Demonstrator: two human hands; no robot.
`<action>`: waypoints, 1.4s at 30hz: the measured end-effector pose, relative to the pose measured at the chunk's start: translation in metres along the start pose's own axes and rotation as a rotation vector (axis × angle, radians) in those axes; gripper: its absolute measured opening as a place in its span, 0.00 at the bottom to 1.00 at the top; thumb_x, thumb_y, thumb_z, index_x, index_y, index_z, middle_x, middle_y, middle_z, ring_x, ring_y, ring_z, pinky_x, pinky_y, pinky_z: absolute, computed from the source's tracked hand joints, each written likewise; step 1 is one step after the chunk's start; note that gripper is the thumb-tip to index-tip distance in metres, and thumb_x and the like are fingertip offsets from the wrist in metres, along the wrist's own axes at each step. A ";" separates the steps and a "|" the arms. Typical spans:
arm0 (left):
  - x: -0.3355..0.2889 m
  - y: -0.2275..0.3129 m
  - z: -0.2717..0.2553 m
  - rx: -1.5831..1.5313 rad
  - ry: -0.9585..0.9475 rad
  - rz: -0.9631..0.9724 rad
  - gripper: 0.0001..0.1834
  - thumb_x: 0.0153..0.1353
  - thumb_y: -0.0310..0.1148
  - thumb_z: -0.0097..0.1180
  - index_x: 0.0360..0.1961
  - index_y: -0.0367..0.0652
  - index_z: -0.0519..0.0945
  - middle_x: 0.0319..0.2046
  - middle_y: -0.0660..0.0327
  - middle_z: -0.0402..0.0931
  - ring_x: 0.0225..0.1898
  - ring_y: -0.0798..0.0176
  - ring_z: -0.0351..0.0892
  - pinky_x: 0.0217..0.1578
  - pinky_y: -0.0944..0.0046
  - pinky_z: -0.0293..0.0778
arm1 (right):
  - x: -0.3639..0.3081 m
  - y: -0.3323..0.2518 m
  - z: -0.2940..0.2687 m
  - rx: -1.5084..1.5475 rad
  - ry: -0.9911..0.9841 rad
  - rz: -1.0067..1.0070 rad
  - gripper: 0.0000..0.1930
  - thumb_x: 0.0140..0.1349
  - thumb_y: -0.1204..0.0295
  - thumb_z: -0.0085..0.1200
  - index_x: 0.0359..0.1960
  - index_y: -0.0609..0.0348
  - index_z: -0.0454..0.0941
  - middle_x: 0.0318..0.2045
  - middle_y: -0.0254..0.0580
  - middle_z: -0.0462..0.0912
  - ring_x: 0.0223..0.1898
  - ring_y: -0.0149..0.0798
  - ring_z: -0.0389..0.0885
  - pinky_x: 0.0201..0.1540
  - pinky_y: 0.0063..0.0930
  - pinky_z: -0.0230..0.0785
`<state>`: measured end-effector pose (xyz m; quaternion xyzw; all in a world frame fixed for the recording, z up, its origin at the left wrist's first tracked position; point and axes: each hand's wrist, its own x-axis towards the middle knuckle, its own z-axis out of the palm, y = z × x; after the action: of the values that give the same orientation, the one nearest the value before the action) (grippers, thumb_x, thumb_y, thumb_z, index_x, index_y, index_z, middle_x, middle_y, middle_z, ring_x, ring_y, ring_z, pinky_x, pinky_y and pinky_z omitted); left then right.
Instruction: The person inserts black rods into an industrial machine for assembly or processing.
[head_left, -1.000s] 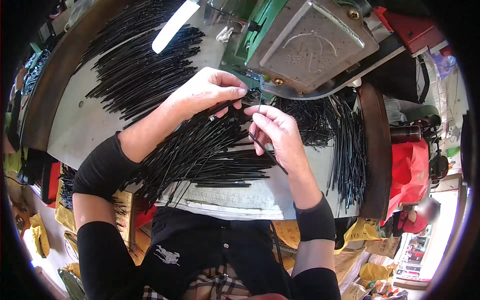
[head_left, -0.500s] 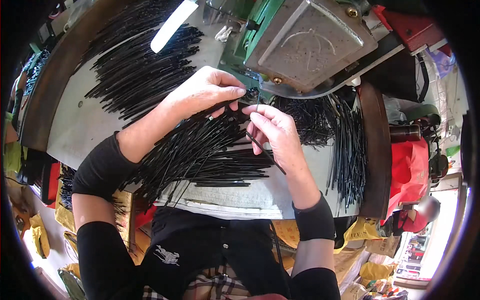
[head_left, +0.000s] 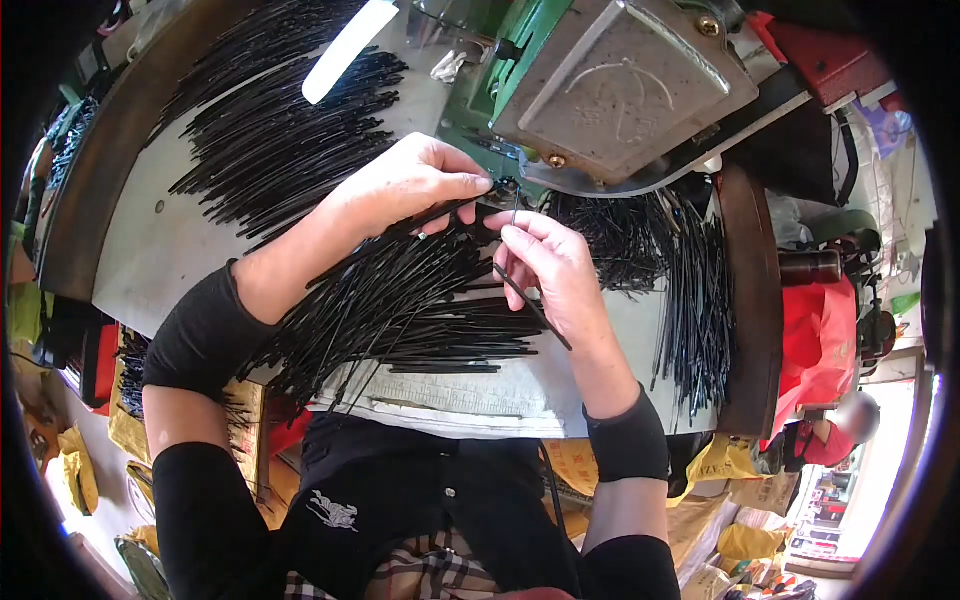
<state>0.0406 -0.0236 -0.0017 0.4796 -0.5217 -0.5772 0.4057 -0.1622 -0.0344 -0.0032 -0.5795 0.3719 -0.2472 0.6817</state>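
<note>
My left hand (head_left: pixel 428 182) pinches the end of a thin black rod (head_left: pixel 434 213) between thumb and fingers, just under the machine's small working head. That rod runs back to the lower left over the other rods. Close on its right, my right hand (head_left: pixel 550 262) is closed on another thin black rod (head_left: pixel 552 328), whose free end slants down past my wrist. A thin straight piece (head_left: pixel 515 208) rises from my right fingertips toward the machine. Where the pieces meet is small, dark and partly hidden by my fingers.
A green and grey metal machine (head_left: pixel 625 95) overhangs the far side of the pale worktable (head_left: pixel 130 260). Heaps of black rods lie at the upper left (head_left: pixel 280 140), in front (head_left: pixel 400 300) and at the right (head_left: pixel 695 300). Dark curved rims (head_left: pixel 755 310) bound both sides. A white blade-like strip (head_left: pixel 350 50) hangs above.
Both hands stay in nearly the same place, with only slight shifts in the fingers. The rods in them keep their positions.
</note>
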 end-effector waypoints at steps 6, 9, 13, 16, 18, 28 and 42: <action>0.000 -0.001 -0.001 -0.019 -0.022 -0.043 0.14 0.60 0.37 0.53 0.33 0.34 0.78 0.21 0.62 0.74 0.13 0.76 0.64 0.14 0.76 0.58 | 0.000 0.001 0.000 0.072 -0.017 0.019 0.14 0.64 0.69 0.44 0.45 0.67 0.72 0.21 0.37 0.75 0.14 0.24 0.69 0.16 0.14 0.61; -0.001 -0.002 0.000 -0.020 -0.022 -0.037 0.14 0.60 0.37 0.54 0.34 0.34 0.78 0.21 0.62 0.74 0.13 0.76 0.64 0.14 0.76 0.58 | 0.000 0.002 -0.001 0.093 -0.036 0.032 0.14 0.64 0.69 0.45 0.46 0.67 0.72 0.22 0.38 0.75 0.13 0.25 0.69 0.15 0.14 0.61; -0.003 -0.001 0.000 -0.049 -0.011 0.013 0.15 0.60 0.37 0.53 0.35 0.32 0.78 0.21 0.61 0.75 0.12 0.76 0.64 0.13 0.75 0.58 | -0.005 -0.004 0.005 0.052 -0.227 0.080 0.15 0.64 0.68 0.46 0.46 0.67 0.72 0.22 0.38 0.76 0.12 0.25 0.69 0.15 0.13 0.60; -0.003 -0.001 0.003 0.064 -0.035 0.022 0.15 0.60 0.37 0.53 0.36 0.32 0.78 0.21 0.62 0.76 0.13 0.75 0.68 0.13 0.75 0.61 | -0.009 -0.010 0.010 -0.051 -0.321 0.152 0.13 0.64 0.69 0.47 0.43 0.69 0.74 0.17 0.35 0.74 0.11 0.24 0.67 0.14 0.14 0.59; -0.005 0.003 0.005 0.150 -0.097 0.025 0.15 0.60 0.37 0.53 0.36 0.32 0.78 0.21 0.62 0.77 0.14 0.75 0.69 0.14 0.75 0.63 | -0.008 -0.008 0.007 -0.116 -0.269 0.141 0.13 0.63 0.70 0.47 0.41 0.70 0.75 0.17 0.35 0.74 0.11 0.23 0.66 0.15 0.14 0.58; -0.007 0.008 -0.002 0.372 -0.189 -0.023 0.15 0.57 0.38 0.56 0.30 0.33 0.80 0.16 0.65 0.74 0.15 0.76 0.71 0.15 0.74 0.65 | 0.008 0.007 -0.022 0.054 -0.054 0.076 0.13 0.60 0.70 0.52 0.43 0.65 0.73 0.23 0.37 0.77 0.19 0.26 0.75 0.22 0.17 0.69; -0.004 0.011 -0.014 0.331 -0.082 -0.036 0.22 0.58 0.46 0.56 0.33 0.32 0.79 0.17 0.62 0.76 0.12 0.75 0.68 0.13 0.75 0.64 | 0.017 0.019 -0.045 0.385 0.101 -0.135 0.12 0.63 0.68 0.50 0.43 0.65 0.72 0.29 0.47 0.80 0.23 0.33 0.79 0.28 0.24 0.76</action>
<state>0.0553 -0.0240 0.0101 0.5251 -0.6173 -0.5096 0.2891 -0.1889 -0.0708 -0.0275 -0.4492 0.3119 -0.3878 0.7420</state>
